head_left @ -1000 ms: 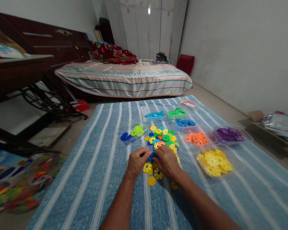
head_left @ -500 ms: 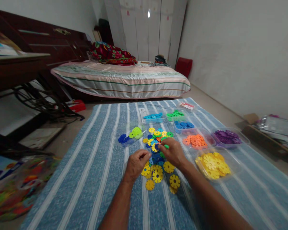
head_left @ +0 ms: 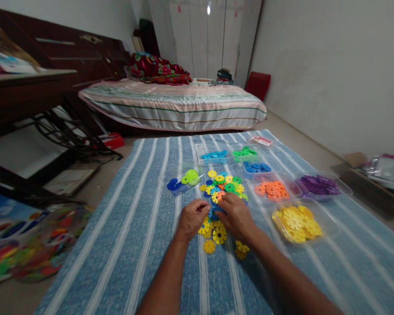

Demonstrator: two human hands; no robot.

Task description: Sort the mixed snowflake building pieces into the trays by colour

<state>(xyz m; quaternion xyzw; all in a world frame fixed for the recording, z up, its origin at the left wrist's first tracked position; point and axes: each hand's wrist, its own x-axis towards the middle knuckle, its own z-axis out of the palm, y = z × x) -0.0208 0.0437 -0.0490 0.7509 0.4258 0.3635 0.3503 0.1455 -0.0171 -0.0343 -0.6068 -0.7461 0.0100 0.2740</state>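
Disc pile (head_left: 225, 186) touched by curled left hand (head_left: 192, 216) and palm-down right hand (head_left: 237, 215); any pinch cannot be told.

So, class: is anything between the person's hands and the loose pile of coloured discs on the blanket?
Nothing visible. The left hand and right hand rest on the near edge of the pile, side by side. The trays lie off to the right, clear of both hands.

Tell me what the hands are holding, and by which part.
The left hand and right hand meet at a blue disc beside the mixed pile, touching its rim; an actual grip cannot be told.
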